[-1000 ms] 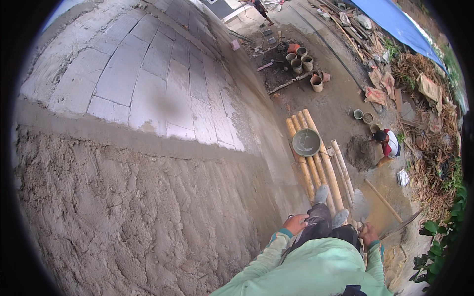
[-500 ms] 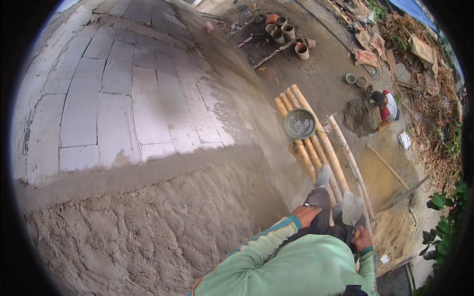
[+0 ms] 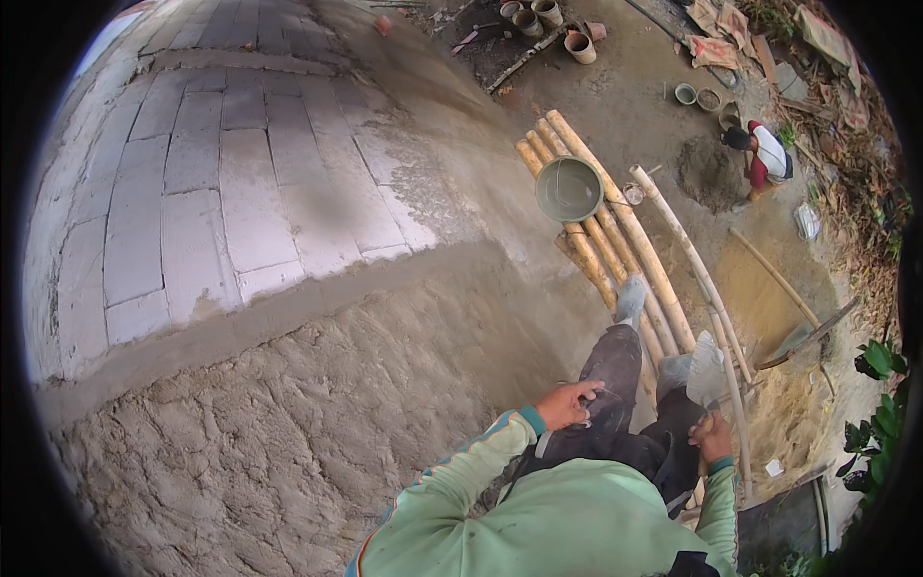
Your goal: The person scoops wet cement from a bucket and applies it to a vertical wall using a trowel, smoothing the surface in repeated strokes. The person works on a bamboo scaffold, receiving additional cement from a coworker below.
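My right hand [image 3: 711, 437] is closed around the handle of a trowel [image 3: 706, 373], its pale grey blade pointing away from me. Beside my left leg is my left hand [image 3: 569, 404], empty, with its fingers loosely bent and apart. I stand on a platform of bamboo poles [image 3: 638, 264]. Farther along the poles sits a round bucket [image 3: 569, 189] with greyish contents. At my left rises a wall of pale blocks [image 3: 255, 183]. Its nearer part is covered with rough grey mortar [image 3: 288, 423].
Below on the ground a person [image 3: 766, 154] crouches by a heap of grey mix [image 3: 710, 173]. Several buckets [image 3: 580, 46] stand farther off. A long-handled tool [image 3: 779, 279] lies at the right, near green leaves [image 3: 877, 404]. Another bamboo pole [image 3: 687, 255] runs along the platform's right side.
My left hand has come off my leg and moved a little left, its fingers loosening. The trowel stays in my right hand. The view has shifted, with the bucket and poles appearing higher.
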`<control>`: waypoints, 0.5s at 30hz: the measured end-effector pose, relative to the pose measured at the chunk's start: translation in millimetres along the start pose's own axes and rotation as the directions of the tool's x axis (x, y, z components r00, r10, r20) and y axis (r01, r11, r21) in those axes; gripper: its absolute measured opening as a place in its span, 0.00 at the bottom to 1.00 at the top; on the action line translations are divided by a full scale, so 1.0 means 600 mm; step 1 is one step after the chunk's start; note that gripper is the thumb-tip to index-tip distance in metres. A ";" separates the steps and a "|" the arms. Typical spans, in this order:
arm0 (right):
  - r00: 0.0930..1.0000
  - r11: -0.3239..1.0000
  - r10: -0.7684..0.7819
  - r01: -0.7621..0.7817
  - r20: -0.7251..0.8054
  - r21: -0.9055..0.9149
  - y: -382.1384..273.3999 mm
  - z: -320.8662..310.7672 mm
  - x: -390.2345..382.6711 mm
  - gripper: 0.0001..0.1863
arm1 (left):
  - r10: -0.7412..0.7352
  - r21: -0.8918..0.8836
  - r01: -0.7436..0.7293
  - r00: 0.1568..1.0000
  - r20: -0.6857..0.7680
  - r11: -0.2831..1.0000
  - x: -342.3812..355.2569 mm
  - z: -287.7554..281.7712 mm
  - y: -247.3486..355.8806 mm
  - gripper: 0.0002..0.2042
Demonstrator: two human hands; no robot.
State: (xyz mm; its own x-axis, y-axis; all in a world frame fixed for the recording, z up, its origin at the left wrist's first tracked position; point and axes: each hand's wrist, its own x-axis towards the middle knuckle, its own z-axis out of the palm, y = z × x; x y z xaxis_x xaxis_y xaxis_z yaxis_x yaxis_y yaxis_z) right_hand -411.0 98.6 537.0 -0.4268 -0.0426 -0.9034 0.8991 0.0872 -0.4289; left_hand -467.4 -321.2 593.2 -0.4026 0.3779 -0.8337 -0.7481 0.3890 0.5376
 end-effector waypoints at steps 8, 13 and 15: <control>0.952 0.912 -0.269 0.202 -0.148 -0.357 0.041 -0.135 0.445 0.21 | 0.519 0.736 -0.156 0.802 -0.294 0.658 0.333 -0.034 -0.018 0.32; 0.895 0.823 -0.437 0.355 -0.093 -0.443 0.054 -0.228 0.812 0.22 | 0.815 0.919 -0.327 0.579 0.009 0.222 0.576 -0.032 0.047 0.32; 0.881 0.745 -0.465 0.332 -0.093 -0.578 0.053 -0.281 0.947 0.25 | 0.841 0.920 -0.373 0.531 0.107 0.119 0.660 -0.015 0.067 0.32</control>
State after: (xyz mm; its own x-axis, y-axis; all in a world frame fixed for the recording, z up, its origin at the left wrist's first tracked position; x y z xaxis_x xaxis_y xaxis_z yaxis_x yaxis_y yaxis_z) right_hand -641.1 245.0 10.0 -0.8027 0.0147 -0.5962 0.4723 0.6261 -0.6204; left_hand -661.5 -163.6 283.3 -0.7863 0.6174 0.0232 0.5469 0.6781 0.4911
